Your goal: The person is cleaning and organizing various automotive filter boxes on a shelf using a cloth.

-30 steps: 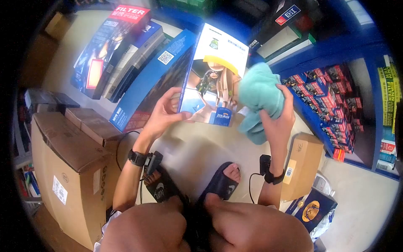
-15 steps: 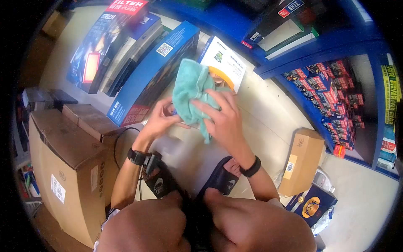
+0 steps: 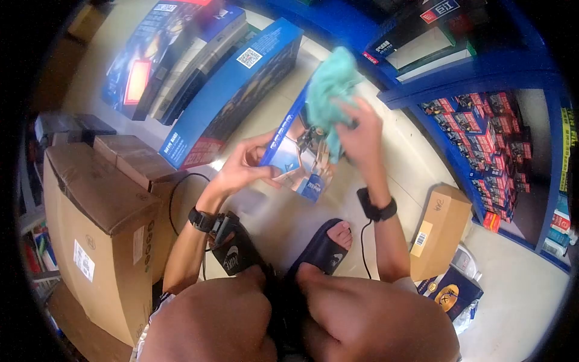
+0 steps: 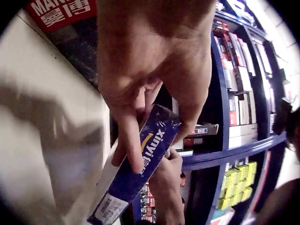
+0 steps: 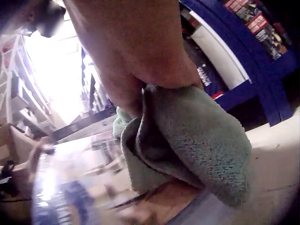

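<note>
My left hand [image 3: 244, 164] grips a flat printed box [image 3: 301, 158] by its near left edge, thumb on the picture face and fingers on the blue side. In the left wrist view that blue side [image 4: 145, 154] carries white "xinyi" lettering. A teal cloth [image 3: 330, 90] is bunched in my right hand [image 3: 362, 136], over the upper part of the box face. Much of the face's white upper part is hidden under it. The right wrist view shows the cloth [image 5: 201, 136] folded and hanging below the hand, against the glossy box face [image 5: 84, 173].
A long blue box [image 3: 232, 90] and other filter boxes [image 3: 151, 54] stand upright at the far left. Brown cartons [image 3: 99, 205] crowd the left side. Blue shelving [image 3: 470, 81] with small boxes [image 3: 482, 145] lines the right. A small carton [image 3: 439, 226] lies on the floor near it.
The right hand with the cloth came from the right onto the box's lower left, then moved up and right across its face. The left hand kept its grip on the box.
</note>
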